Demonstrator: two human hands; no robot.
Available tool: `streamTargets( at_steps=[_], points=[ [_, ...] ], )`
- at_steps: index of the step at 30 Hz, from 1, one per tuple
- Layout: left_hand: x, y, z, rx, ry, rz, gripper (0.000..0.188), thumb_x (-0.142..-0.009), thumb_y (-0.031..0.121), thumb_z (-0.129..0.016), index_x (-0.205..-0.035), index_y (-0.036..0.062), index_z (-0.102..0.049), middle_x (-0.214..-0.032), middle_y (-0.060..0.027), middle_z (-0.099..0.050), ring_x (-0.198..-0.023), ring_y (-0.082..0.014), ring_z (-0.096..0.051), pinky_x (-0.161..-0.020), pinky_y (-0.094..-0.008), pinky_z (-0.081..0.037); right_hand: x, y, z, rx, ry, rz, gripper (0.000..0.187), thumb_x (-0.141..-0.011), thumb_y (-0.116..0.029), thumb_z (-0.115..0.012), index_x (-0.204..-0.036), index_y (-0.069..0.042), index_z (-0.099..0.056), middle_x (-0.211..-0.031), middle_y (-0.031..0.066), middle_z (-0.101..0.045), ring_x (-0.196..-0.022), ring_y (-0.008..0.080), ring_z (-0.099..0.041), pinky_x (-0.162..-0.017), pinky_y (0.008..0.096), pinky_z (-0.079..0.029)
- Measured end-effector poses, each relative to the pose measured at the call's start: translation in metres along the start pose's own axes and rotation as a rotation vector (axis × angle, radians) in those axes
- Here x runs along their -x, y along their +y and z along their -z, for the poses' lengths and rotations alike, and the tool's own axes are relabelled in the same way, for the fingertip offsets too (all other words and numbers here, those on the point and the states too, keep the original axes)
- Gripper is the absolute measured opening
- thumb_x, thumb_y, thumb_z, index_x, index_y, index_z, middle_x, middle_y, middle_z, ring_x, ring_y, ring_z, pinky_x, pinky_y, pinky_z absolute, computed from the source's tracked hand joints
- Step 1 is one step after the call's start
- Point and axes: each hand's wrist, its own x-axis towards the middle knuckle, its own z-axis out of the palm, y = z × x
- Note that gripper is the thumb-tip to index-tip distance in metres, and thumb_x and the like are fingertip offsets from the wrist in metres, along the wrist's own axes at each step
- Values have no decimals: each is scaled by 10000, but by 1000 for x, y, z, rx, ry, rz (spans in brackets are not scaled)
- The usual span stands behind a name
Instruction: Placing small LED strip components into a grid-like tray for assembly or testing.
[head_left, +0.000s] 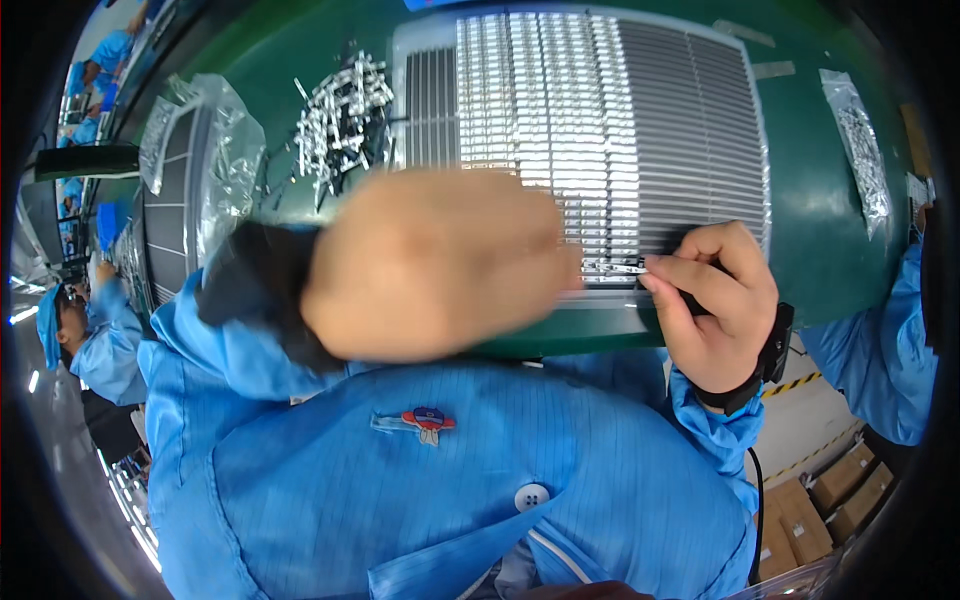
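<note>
My right hand (715,300) pinches the end of a small silvery strip-shaped part (615,267) between thumb and forefinger, at the near edge of a tray. The slotted tray (690,130) holds rows of shiny metallic parts (545,90) across its middle, with grey slots on either side. My left hand (440,260) is smeared by motion over the tray's near left part and hides it; its fingers do not show clearly. Beyond the left hand lies a loose pile of similar silver and black parts (345,115).
The green table (810,200) carries a clear plastic bag of parts (858,150) at the right. At the left, another tray (170,200) lies partly under clear plastic (235,140). A co-worker (90,330) sits at the left; a blue sleeve (890,350) shows at the right. Cardboard boxes (800,525) stand lower right.
</note>
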Motion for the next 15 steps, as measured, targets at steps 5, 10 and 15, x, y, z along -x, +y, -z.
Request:
streamTargets(
  at_steps=[5, 10, 15],
  points=[
    [37, 24, -32, 0, -63, 15, 249, -740, 77, -816, -976, 14, -765, -811, -55, -631, -658, -189, -635, -489, -270, -519, -3, -3, 2, 27, -76, 7, 211, -679, -30, -841, -882, -49, -787, -778, 39, -535, -643, 175, -428, -559, 310, -324],
    [45, 15, -55, -4, 139, 26, 303, -667, 72, -762, -963, 9, -779, -807, -55, -616, -683, -185, -623, -496, -241, -523, -1, -4, -2, -14, -142, -4, 257, -640, -33, -849, -890, -56, -793, -766, 29, -524, -619, 161, -409, -547, 305, -307],
    [44, 15, -52, -1, 109, 34, 317, -582, 122, -735, -883, 38, -792, -788, -43, -628, -679, -169, -603, -449, -229, -485, 8, -2, -2, 59, -162, 77, 318, -634, -15, -832, -949, -52, -803, -776, 34, -520, -632, 150, -417, -554, 290, -297]
  ],
)
